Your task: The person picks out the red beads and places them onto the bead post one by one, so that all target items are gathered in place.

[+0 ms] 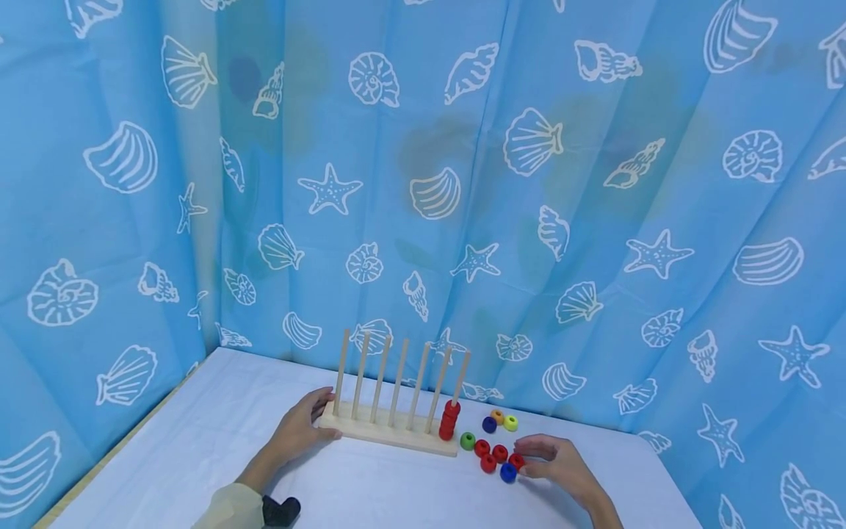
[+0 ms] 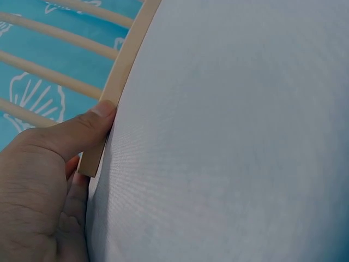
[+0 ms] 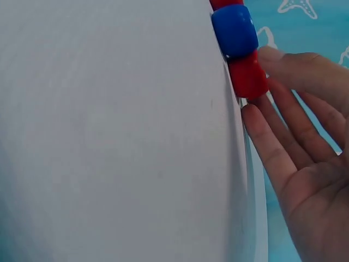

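Note:
A wooden peg rack with several upright pegs stands on the table. My left hand grips the left end of its base, thumb on the front edge and the other fingers around the end. Red beads are stacked on the rightmost peg. To the right of the rack lies a loose group of beads. My right hand is at that group's right side, fingers spread and fairly straight. Its thumb tip is right at a red bead, beside a blue bead.
A green bead and more red beads lie between the rack and my right hand. Farther back sit orange, yellow and dark blue beads. A blue shell-patterned curtain hangs behind the white-covered table.

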`<state>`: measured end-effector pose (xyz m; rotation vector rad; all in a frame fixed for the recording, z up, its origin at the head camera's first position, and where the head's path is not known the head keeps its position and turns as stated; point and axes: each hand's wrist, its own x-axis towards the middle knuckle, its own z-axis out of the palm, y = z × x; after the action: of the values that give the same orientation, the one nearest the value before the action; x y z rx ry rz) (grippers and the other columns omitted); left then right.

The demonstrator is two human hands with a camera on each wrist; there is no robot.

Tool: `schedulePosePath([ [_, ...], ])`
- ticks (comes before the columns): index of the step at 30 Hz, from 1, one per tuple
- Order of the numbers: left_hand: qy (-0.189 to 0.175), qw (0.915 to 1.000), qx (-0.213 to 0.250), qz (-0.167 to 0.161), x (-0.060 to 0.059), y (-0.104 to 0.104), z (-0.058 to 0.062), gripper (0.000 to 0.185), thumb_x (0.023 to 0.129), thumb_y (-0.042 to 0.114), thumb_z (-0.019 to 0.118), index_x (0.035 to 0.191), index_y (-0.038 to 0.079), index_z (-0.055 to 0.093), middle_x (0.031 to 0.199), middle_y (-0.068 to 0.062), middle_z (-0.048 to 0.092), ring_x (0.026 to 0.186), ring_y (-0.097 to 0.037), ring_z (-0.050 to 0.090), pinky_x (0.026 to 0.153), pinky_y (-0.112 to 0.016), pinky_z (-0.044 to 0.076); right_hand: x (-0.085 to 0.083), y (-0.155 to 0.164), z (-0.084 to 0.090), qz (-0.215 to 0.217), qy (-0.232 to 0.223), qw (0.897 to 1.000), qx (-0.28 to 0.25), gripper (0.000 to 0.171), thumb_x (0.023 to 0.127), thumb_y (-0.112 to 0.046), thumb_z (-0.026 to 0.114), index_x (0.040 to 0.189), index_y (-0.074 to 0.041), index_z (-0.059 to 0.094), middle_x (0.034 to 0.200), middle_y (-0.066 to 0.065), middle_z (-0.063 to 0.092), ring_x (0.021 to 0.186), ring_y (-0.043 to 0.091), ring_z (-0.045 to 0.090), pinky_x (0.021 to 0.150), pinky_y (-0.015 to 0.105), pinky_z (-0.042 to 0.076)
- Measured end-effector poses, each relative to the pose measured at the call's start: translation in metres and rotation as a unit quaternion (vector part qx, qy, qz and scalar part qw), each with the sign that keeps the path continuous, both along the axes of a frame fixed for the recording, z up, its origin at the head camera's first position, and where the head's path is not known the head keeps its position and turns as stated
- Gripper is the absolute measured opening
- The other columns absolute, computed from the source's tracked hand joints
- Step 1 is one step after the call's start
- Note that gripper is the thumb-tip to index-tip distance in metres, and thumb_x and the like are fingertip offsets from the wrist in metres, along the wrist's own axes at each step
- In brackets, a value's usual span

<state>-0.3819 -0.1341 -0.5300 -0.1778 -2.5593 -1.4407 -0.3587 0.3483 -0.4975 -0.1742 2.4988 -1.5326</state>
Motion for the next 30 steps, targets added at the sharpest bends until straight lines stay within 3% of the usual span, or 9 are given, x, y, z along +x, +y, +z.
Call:
schedulePosePath([
  [7,-0.002,1.0,0.002,0.0,0.0,0.0,-0.001,0.088,0.055,0.024,0.081,0.13,0.013,0.038,0.125,-0.002,0.047,0.117,-0.021,0.042,0.095,-0.03,0.037,-0.004,-0.005,-0.008,-0.02,-0.008,0.999,0.029,0.058,0.06,-0.025,0.077,0.112,-0.011,0.057,0.107,0.007,0.059,0.1,0.025,0.055,0.079,0.038,0.051],
  [22,-0.002,1.0,-0.003,0.002,0.001,0.0,0.006,0.086,0.057,0.022,0.08,0.13,0.013,0.036,0.125,-0.003,0.046,0.117,-0.022,0.042,0.096,-0.033,0.037,-0.008,-0.008,-0.01,-0.028,0.007,0.998,0.047,0.052,0.06,-0.023,0.077,0.108,-0.014,0.06,0.106,0.006,0.059,0.1,0.025,0.055,0.079,0.036,0.051],
  [30,-0.016,0.9999,0.0,0.003,0.001,0.0,0.001,0.086,0.057,0.023,0.08,0.13,0.015,0.036,0.126,-0.001,0.046,0.118,-0.02,0.041,0.096,-0.031,0.037,-0.006,-0.011,-0.012,-0.046,0.009,0.997,0.062,0.044,0.059,-0.021,0.078,0.1,-0.014,0.064,0.1,0.005,0.061,0.094,0.024,0.058,0.077,0.035,0.052],
])
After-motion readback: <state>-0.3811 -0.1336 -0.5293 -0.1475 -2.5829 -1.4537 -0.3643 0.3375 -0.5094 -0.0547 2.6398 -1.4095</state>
